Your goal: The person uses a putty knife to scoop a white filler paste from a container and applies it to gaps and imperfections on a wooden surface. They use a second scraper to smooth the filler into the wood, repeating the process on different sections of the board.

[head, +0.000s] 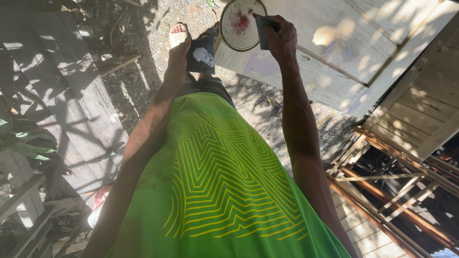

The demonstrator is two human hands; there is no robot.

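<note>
Nearest the camera we record a green shirt [215, 191] with a yellow line pattern, filling the lower frame; both our bare arms reach away from it.

Right hand [282, 40]: fingers closed on a flat dark scraper [263, 29], gripped at its upper right end, the blade's free edge meeting the right rim of a round tin [239, 24]. We judge the scraper thin, stiff and light; the present hold at the end away from the working edge looks sound.

Tin: it rests at the near corner of a pale wooden panel [334, 52]. Inside we see a pale paste with a red smear near the centre. We judge the contents soft and sticky, so the rim may be slippery; the tin itself looks rigid and light, best taken by its outer wall. How deep it is we cannot tell.

Left hand [180, 51]: fingers together and clamped on a dark square pad [201, 55] carrying a white dab, just left of the panel's corner. The pad appears thin and somewhat flexible, and is best held by a clean edge, away from the dab.

Below the left hand a sandalled foot [178, 32] stands on gravel ground [143, 86]. Grey boards [71, 95] lie to the left, and wooden frames [392, 191] are stacked at lower right.
</note>
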